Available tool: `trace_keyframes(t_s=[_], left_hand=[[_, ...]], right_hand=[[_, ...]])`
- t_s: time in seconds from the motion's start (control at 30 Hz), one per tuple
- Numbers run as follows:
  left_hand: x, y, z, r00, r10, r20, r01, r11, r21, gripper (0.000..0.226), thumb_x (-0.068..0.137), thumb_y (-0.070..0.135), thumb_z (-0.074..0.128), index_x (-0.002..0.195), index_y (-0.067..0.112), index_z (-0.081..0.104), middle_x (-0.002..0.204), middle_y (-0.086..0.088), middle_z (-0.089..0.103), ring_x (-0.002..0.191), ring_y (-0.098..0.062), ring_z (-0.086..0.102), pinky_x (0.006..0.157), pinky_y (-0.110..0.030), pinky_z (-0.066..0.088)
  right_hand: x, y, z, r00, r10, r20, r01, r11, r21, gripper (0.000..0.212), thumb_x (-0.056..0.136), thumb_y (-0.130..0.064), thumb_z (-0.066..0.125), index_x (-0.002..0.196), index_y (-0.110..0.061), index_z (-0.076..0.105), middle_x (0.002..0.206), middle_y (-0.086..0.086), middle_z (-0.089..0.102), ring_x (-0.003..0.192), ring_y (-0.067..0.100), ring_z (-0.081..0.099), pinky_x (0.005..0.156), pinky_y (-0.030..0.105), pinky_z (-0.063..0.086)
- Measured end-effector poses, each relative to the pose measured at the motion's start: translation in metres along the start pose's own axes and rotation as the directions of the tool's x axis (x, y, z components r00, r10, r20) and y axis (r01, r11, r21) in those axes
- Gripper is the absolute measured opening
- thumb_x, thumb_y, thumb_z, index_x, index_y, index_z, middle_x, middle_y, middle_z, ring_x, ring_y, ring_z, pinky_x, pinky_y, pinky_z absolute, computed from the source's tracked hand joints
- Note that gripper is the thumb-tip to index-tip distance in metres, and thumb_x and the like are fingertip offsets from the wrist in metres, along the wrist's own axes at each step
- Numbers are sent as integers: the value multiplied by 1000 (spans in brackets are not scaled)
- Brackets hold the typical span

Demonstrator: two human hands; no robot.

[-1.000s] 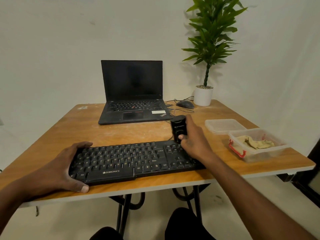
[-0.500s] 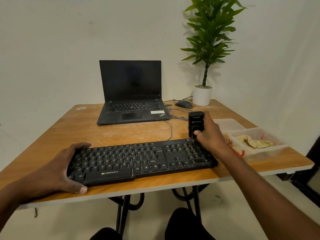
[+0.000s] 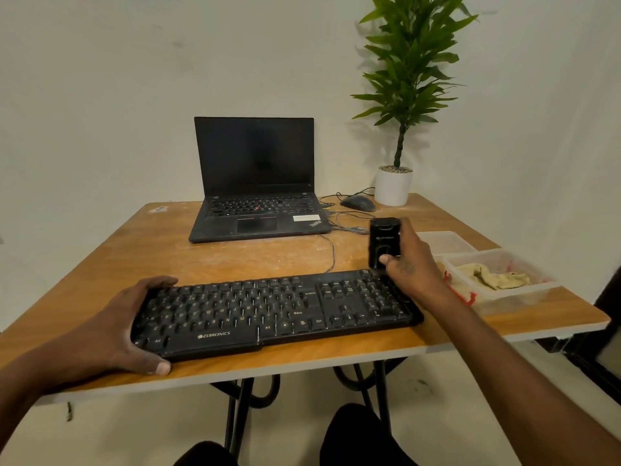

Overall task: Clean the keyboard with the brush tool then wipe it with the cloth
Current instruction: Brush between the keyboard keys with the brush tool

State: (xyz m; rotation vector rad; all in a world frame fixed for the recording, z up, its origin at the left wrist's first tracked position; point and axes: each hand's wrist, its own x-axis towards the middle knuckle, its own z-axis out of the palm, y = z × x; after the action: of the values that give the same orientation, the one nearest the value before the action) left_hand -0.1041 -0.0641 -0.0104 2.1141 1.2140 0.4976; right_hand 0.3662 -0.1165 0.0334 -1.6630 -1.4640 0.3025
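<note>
A black keyboard lies across the near edge of the wooden table. My left hand grips its left end, thumb at the front edge and fingers over the back. My right hand holds a black block-shaped brush tool upright at the keyboard's far right corner, above the number pad. The bristles are hidden behind the hand and keys. A crumpled yellowish cloth lies in a clear plastic box to the right of the keyboard.
An open black laptop stands at the back, with a mouse and cables beside it. A potted plant occupies the back right corner. The clear lid lies behind the box. My knees show under the table.
My right hand has carried the brush tool rightward along the keyboard's back edge, from near its middle to the far right corner. My left hand has kept its grip.
</note>
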Motion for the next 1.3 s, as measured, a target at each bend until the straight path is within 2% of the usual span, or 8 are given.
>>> trace_keyframes(t_s=[0.27,0.47,0.6,0.73,0.87,1.07,1.2,1.3], left_hand=[[-1,1,0,1000,5,17,-5,1000,-3,141,32,76,99,151,63,23,147,23,40,131,-8,49,111,-47,51],[-1,-1,0,1000,-5,13,5,1000,-7,138,34,76,99,149,66,22,145,28,38,130,-6,49,108,-40,52],[1,0,1,1000,11,1,-11,1000,13,137,33,77,98,148,67,23,145,27,39,128,-4,49,107,-37,51],[-2,1,1,1000,5,0,-5,1000,8,138,33,78,98,148,67,23,145,26,39,129,-5,49,108,-40,51],[-2,2,1,1000,11,-4,-11,1000,-8,137,32,78,98,146,69,22,144,28,38,129,-5,49,107,-37,51],[0,-2,1,1000,18,-8,-18,1000,3,138,32,79,97,147,68,22,145,29,38,129,-2,48,109,-39,50],[0,1,1,999,31,-12,-31,999,29,134,32,83,94,144,71,22,142,34,38,124,10,45,99,-26,47],[0,1,2,1000,20,-20,-19,999,26,133,32,83,93,143,72,21,137,39,37,121,17,44,97,-25,46]], right_hand=[[-4,-42,56,970,-137,203,137,991,12,67,89,2,63,143,-23,34,129,6,62,119,21,59,78,23,48],[3,-24,15,997,54,47,-50,995,-84,60,91,0,64,139,-21,36,133,8,60,126,27,55,87,30,40],[-9,-53,55,991,-32,126,50,989,-141,68,88,2,66,144,-20,33,129,10,61,118,26,61,76,26,47],[-10,-74,88,977,-112,183,139,980,-141,61,87,3,65,135,-21,35,129,12,60,116,26,62,79,31,58],[-2,-48,50,978,-60,198,68,997,-38,64,89,2,64,140,-25,36,132,8,59,119,22,59,75,24,52],[1,4,-13,997,69,33,-69,998,12,54,90,0,64,134,-21,40,120,0,61,120,25,58,88,37,44],[-16,6,-18,998,52,27,-53,998,43,51,91,-4,64,131,-26,41,114,-9,62,111,15,58,92,43,48],[-50,6,-31,997,70,27,-73,984,165,50,92,0,62,126,-32,43,108,-19,59,103,4,58,84,34,50]])
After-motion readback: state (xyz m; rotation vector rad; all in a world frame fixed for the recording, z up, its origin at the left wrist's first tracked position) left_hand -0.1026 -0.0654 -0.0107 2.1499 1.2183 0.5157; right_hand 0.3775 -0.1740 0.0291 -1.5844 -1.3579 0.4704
